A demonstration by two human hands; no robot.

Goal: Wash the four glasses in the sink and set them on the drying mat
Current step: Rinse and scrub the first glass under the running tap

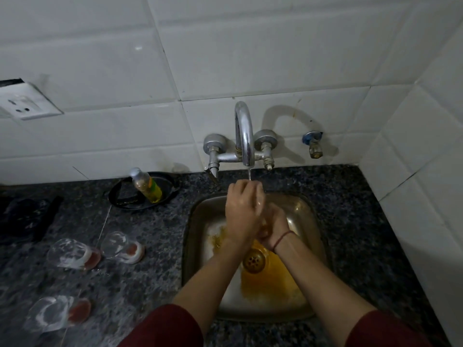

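Observation:
Over the steel sink (188, 236), my left hand (241, 211) and my right hand (271, 230) close together around a clear glass (260, 200), which they mostly hide. A thin stream of water from the tap (244, 136) falls onto it. Three more glasses with reddish bases and white suds sit on the dark counter to the left: one (75, 254), a second (122, 247) beside it and a third (59, 313) nearer to me.
A bottle of yellow dish soap (147, 186) leans in a black dish (120, 196) behind the glasses. A dark cloth-like thing (25, 216) lies at the far left. Orange-tinted water pools around the drain (254, 260). White tiled walls close in behind and at right.

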